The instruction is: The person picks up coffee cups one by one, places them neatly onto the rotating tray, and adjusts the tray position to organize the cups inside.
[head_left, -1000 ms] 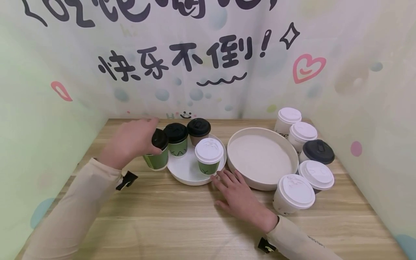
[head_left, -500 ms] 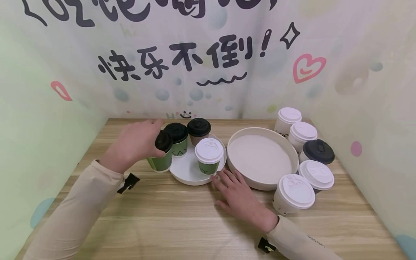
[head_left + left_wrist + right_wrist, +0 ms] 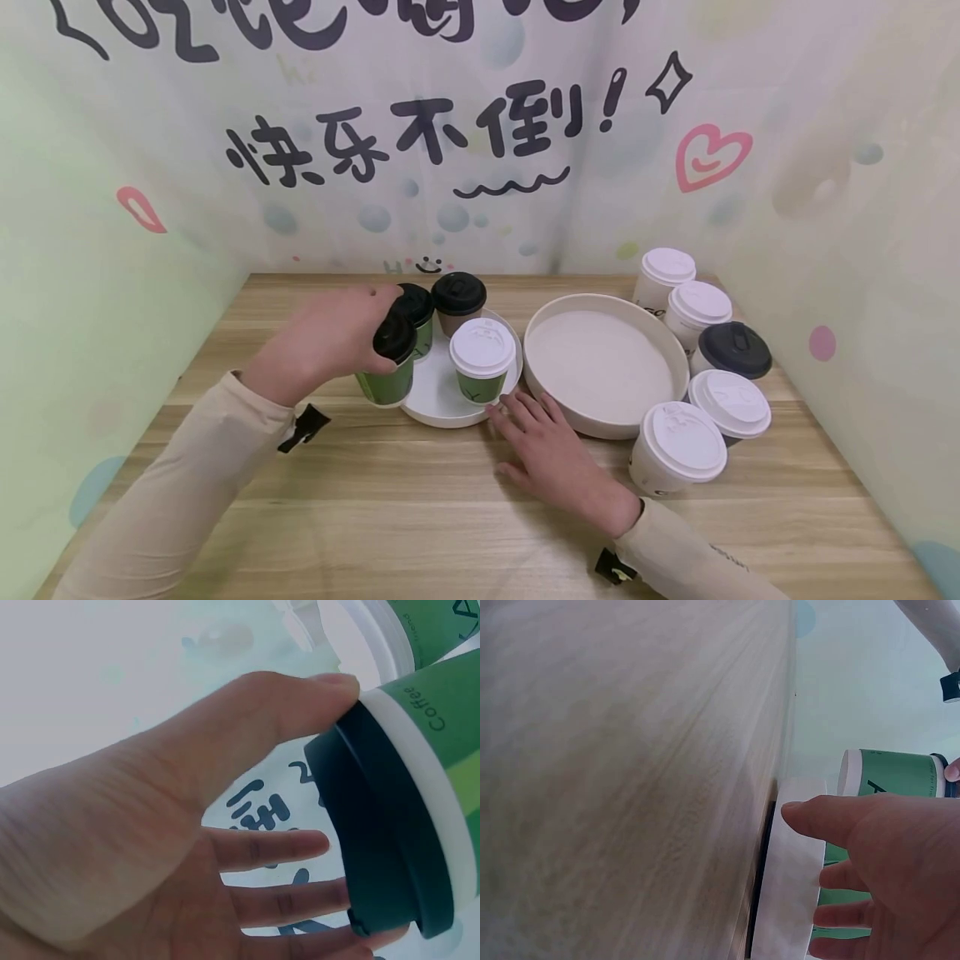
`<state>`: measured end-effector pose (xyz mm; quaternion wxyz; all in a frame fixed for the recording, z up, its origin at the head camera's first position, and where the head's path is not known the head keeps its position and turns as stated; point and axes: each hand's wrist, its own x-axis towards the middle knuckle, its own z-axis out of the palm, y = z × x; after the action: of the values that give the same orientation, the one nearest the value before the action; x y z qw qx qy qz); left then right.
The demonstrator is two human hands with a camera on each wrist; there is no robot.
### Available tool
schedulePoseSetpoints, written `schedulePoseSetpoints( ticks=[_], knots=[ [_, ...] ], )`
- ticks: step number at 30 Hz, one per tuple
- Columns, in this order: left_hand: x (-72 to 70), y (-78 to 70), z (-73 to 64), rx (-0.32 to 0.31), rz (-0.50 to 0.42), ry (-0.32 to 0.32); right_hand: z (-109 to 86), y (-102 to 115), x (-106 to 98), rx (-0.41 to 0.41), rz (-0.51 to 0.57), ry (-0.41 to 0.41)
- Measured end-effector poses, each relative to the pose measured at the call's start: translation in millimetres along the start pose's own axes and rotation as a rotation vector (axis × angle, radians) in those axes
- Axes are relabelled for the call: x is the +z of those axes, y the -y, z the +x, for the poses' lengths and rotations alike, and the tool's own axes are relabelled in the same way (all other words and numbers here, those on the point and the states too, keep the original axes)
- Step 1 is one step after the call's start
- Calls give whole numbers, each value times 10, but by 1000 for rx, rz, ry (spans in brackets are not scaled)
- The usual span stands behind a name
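Note:
My left hand (image 3: pixel 330 337) grips a green paper coffee cup (image 3: pixel 388 385) by its black lid (image 3: pixel 382 825), thumb at the near side and fingers round the far side. In the right wrist view this cup (image 3: pixel 900 772) is raised above the rim of the white plate (image 3: pixel 438 412). On that plate stand a green cup with a white lid (image 3: pixel 482 358), a brown cup with a black lid (image 3: pixel 459 300) and another green, black-lidded cup (image 3: pixel 422 312), partly hidden by my left hand. My right hand (image 3: pixel 551 458) rests with extended fingers at the plate's front right edge.
A larger cream round tray (image 3: pixel 607 358) stands right of the plate. Along its right side is a row of several lidded cups, the nearest one white (image 3: pixel 678 450), one with a black lid (image 3: pixel 733 350). A printed cloth (image 3: pixel 420 225) hangs behind the wooden table (image 3: pixel 420 517).
My left hand has moved right and slightly toward me with the green cup, which now overlaps the plate's left side in the head view. The right hand has stayed still.

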<state>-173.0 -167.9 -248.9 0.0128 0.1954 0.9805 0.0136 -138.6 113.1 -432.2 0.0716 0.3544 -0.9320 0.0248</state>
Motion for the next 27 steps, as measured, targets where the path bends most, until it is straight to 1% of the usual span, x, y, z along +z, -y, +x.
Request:
schedulePoseSetpoints(
  ticks=[5, 14, 22, 27],
  knots=[
    [28, -70, 28, 9, 40, 18, 1, 0, -5, -2, -5, 0],
    [114, -124, 103, 60, 69, 0, -5, 5, -18, -4, 3, -2],
    [219, -122, 196, 77, 96, 0, -6, -5, -12, -6, 1, -3],
    [279, -98, 240, 95, 101, -13, -6, -7, -6, -5, 4, -1]
  ],
)
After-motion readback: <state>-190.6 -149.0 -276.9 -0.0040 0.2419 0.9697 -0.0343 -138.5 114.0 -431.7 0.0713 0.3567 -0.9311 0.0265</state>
